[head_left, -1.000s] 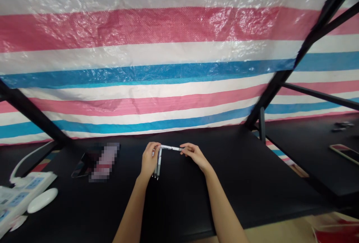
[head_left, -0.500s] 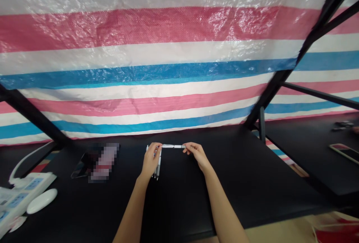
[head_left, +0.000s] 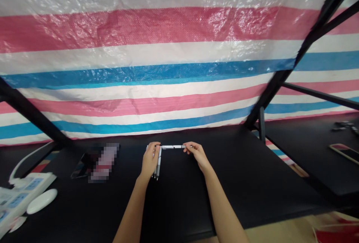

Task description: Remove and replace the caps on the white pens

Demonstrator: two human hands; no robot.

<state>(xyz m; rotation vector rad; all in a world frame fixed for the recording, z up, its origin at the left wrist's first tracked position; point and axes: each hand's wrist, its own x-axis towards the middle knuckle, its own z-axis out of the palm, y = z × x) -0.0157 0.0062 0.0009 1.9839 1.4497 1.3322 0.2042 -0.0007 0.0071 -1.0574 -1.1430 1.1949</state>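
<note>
A white and grey pen (head_left: pixel 172 146) lies crosswise between my two hands, low over the table. My left hand (head_left: pixel 150 158) is closed at its left end, thumb and fingers together. At the other end, the fingertips of my right hand (head_left: pixel 195 152) pinch the pen's grey part. Beneath and beside my left hand are several similar pens (head_left: pixel 158 166), side by side with their tips toward me. My left hand partly covers them.
The black table (head_left: pixel 179 198) holds phones (head_left: pixel 81 166) on the left, one blurred out. Nearer are a white power strip (head_left: pixel 26 190) and a white oval object (head_left: pixel 42 201). Another phone (head_left: pixel 346 153) lies on the right-hand table. Striped sheeting (head_left: pixel 168 52) hangs behind, between black frame bars (head_left: pixel 280 76).
My left hand has slid very slightly to the left, baring a bit more of the crosswise pen's left end. My right hand has hardly moved.
</note>
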